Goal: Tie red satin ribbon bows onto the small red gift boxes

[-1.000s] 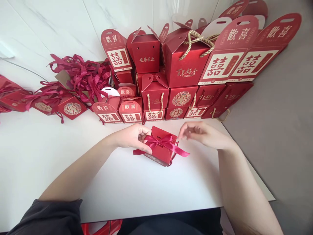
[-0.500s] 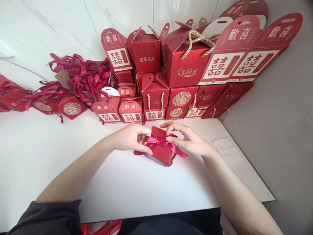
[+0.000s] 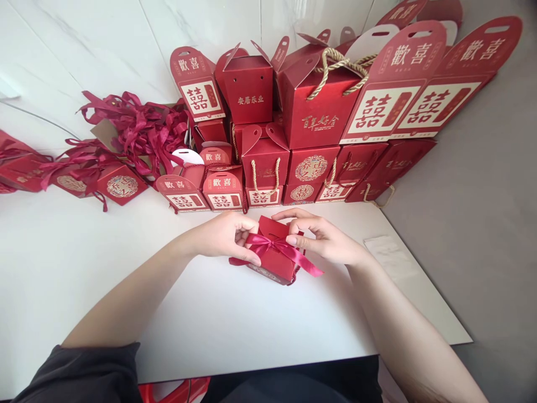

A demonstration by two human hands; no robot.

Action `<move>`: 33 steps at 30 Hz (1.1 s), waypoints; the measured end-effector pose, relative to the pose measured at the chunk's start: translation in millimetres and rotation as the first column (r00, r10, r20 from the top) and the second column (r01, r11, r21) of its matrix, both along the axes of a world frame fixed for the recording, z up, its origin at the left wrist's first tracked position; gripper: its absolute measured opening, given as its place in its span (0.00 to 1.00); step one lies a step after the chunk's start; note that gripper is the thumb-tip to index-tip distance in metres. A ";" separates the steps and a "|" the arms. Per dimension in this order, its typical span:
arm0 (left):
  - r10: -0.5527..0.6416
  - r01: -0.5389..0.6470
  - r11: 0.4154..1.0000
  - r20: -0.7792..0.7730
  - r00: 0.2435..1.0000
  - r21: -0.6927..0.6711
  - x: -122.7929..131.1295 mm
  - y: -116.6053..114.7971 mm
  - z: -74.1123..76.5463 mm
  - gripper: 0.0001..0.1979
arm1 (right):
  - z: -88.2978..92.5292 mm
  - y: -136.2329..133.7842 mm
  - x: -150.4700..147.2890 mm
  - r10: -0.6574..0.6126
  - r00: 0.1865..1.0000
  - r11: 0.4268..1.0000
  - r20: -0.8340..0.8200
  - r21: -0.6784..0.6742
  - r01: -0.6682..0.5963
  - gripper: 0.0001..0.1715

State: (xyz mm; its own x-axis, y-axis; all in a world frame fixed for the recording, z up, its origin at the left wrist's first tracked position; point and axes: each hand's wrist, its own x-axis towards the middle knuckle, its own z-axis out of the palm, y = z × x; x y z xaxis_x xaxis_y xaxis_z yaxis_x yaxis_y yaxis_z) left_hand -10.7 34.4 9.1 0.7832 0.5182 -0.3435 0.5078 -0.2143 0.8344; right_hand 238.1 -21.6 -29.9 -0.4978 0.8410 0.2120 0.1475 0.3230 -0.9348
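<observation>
A small red gift box [image 3: 277, 262] rests on the white table in front of me, with a shiny magenta ribbon [image 3: 302, 261] tied in a bow on its top. My left hand [image 3: 224, 238] is closed at the box's left side, its fingers pinching the left loop of the bow. On the other side my right hand [image 3: 321, 235] pinches the ribbon near the right loop between thumb and fingers. One ribbon tail hangs over the front right of the box, another pokes out at the left beneath my left hand.
Stacked red gift boxes [image 3: 312, 165] stand along the wall behind my hands. To their left lies a heap of magenta ribbons [image 3: 142, 129], beside ribboned boxes [image 3: 122, 183]. A flat pale sheet [image 3: 388, 254] lies on the white table [image 3: 201, 330] near the grey wall at right.
My right hand has shifted slightly, its fingers still at the bow. The right ribbon tail hangs a little lower. My left hand has hardly moved.
</observation>
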 end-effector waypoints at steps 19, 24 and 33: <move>-0.017 0.028 0.992 0.088 0.996 -0.120 -2.2 7.1 -10.2 0.18 | -17.0 10.3 -0.3 0.073 0.982 0.979 -0.175 -0.174 -0.104 0.20; -0.024 0.032 0.998 0.129 0.991 -0.061 -0.7 4.8 -8.0 0.16 | -7.4 1.8 -1.7 0.043 0.984 0.994 -0.173 -0.090 -0.059 0.18; 0.004 -0.017 0.995 0.140 0.990 0.094 1.5 10.5 -15.7 0.20 | -8.5 5.4 1.8 0.032 0.992 0.995 -0.123 -0.094 -0.043 0.19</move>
State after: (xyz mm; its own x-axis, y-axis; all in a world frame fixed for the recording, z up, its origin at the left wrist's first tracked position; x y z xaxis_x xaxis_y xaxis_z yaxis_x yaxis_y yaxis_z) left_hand -9.2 44.9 -6.7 0.8145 0.5514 -0.1805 0.3908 -0.2913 0.8732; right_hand 239.9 -16.2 -38.4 -0.5050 0.8415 0.1919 0.0208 0.2342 -0.9720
